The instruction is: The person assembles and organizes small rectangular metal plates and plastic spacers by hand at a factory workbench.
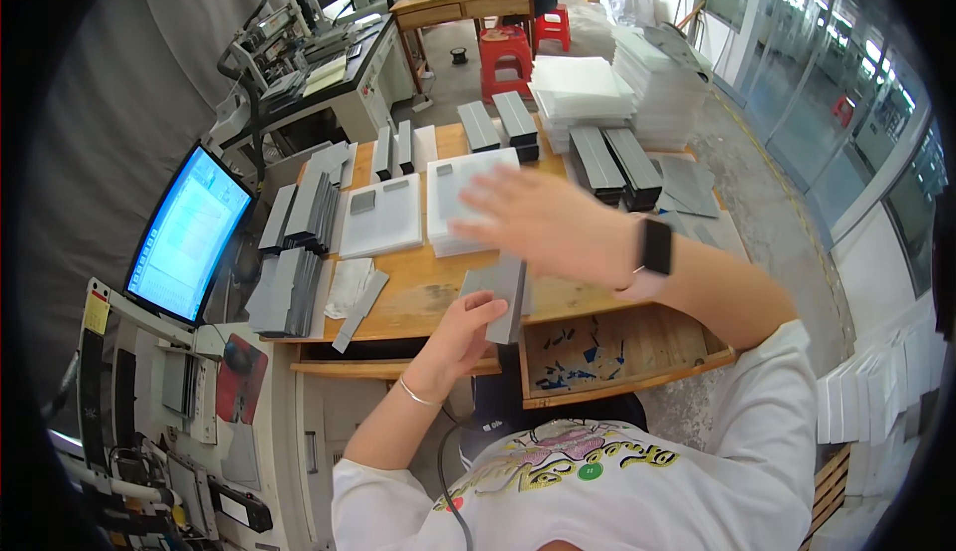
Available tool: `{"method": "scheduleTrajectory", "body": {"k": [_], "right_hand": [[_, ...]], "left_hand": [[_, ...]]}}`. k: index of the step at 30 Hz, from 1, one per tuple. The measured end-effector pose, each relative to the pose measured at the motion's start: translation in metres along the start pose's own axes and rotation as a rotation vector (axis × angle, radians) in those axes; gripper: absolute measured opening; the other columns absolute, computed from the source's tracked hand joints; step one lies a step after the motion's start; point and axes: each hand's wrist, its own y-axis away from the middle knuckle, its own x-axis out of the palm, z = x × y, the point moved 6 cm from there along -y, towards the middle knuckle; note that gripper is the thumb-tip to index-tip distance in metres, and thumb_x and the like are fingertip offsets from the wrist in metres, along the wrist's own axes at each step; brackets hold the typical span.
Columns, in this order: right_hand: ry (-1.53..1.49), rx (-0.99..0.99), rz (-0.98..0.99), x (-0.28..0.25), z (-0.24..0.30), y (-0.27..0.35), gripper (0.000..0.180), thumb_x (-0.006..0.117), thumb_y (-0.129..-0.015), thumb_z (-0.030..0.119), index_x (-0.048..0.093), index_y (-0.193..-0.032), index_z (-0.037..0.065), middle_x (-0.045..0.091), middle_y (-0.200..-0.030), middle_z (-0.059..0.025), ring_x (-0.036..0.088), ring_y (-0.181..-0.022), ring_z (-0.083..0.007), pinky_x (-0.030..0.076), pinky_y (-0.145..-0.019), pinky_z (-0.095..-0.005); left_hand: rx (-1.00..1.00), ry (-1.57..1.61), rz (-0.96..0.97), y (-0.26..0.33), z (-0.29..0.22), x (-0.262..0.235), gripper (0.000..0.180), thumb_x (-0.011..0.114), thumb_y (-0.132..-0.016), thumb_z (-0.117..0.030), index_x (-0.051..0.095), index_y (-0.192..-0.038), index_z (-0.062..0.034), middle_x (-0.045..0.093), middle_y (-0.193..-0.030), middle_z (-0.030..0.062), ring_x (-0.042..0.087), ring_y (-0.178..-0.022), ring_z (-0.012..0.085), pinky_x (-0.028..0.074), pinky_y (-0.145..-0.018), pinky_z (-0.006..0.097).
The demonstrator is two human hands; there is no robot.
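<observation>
My left hand (pixel 466 327) grips a narrow grey rectangular piece (pixel 508 310) that stands on edge by the table's front edge, thumb on its near face. Beyond it, my right hand (pixel 543 220) reaches across to the left with fingers stretched out and smeared by motion; I see nothing held in it. Under those fingers lies a stack of white foam sheets (pixel 443 193), with a small grey block (pixel 445 169) on top. To its left, another white foam sheet (pixel 383 232) carries two small grey blocks (pixel 362 202). A flat grey plate (pixel 480 280) shows partly behind the held piece.
Stacked grey strips (pixel 311 213) line the wooden table's left side; more grey bundles (pixel 607 163) stand at the back and right. A pulled-out drawer (pixel 667 370) holds blue scraps. A lit monitor (pixel 189 232) stands left. Tall foam stacks (pixel 652 93) rise behind.
</observation>
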Motion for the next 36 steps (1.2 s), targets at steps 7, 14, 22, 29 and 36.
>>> {"method": "scheduleTrajectory", "body": {"k": [7,14,22,29,36], "right_hand": [[-1.856,1.078,0.146,0.085,-0.036,-0.001,0.067,0.068,-0.075,0.023,0.032,-0.125,-0.004,0.051,-0.11,-0.0125,0.053,-0.097,-0.0166,0.042,-0.081,-0.0264],[-1.831,0.997,0.141,0.107,-0.032,-0.049,0.046,0.068,-0.071,0.023,0.054,-0.107,-0.002,0.059,-0.095,-0.0072,0.055,-0.087,-0.0126,0.043,-0.077,-0.0238],[-1.833,1.033,0.17,0.167,-0.124,-0.124,0.012,0.065,-0.075,0.015,0.059,-0.081,0.007,0.06,-0.076,0.0,0.057,-0.069,-0.0091,0.048,-0.066,-0.0232],[-1.706,1.427,0.212,0.293,-0.204,-0.166,0.022,0.069,-0.068,0.008,0.054,-0.084,0.005,0.056,-0.076,-0.0046,0.056,-0.071,-0.0156,0.048,-0.068,-0.0273],[-1.645,1.446,0.414,0.356,-0.209,-0.17,0.032,0.068,-0.068,0.013,0.05,-0.093,0.005,0.054,-0.082,-0.0076,0.055,-0.069,-0.0187,0.05,-0.067,-0.0313]], "left_hand": [[0.244,0.043,0.039,0.003,-0.063,-0.004,0.028,0.062,-0.077,-0.009,0.054,-0.101,0.0035,0.058,-0.093,0.005,0.054,-0.085,0.0114,0.043,-0.076,0.026],[0.35,0.06,-0.005,-0.012,-0.093,-0.021,0.027,0.059,-0.08,-0.011,0.053,-0.102,0.0033,0.058,-0.093,0.0061,0.055,-0.084,0.0129,0.045,-0.077,0.026],[0.487,0.286,-0.065,-0.017,-0.094,-0.073,0.029,0.045,-0.089,-0.02,0.05,-0.106,0.0023,0.055,-0.096,0.013,0.055,-0.092,0.0239,0.044,-0.086,0.04],[0.895,-0.41,-0.584,0.019,-0.057,-0.135,0.014,0.042,-0.083,0.0,0.054,-0.091,0.0024,0.055,-0.086,0.0092,0.054,-0.085,0.0184,0.043,-0.081,0.03],[0.944,-0.607,-0.572,0.025,-0.06,-0.127,0.019,0.047,-0.07,0.012,0.058,-0.084,0.0028,0.058,-0.084,0.012,0.056,-0.076,0.0206,0.045,-0.069,0.027]]}}
